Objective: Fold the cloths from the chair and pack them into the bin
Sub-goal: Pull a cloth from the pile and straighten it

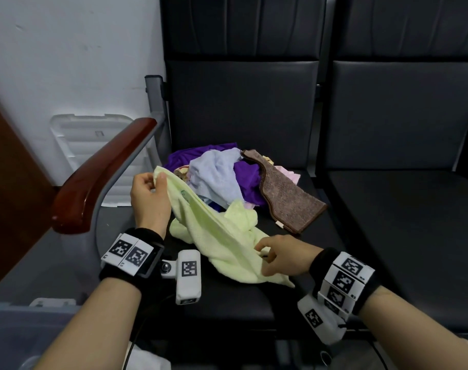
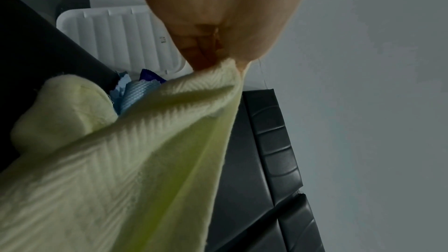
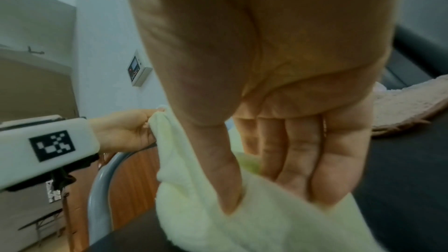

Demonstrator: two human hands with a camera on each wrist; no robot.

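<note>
Left hand point(image 1: 149, 194) is pinching one corner of the pale yellow towel point(image 1: 222, 236), lifted over the black chair seat point(image 1: 388, 222). Right hand point(image 1: 281, 256) grips its lower edge, thumb tucked into a fold. Other cloths point(image 1: 227, 174) sit piled just behind.

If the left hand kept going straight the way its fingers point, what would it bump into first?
Probably the heap of cloths: the left hand, pinching a corner of the yellow towel, points up the seat toward the light blue cloth. Depth is hard to judge; it might pass above.
</note>
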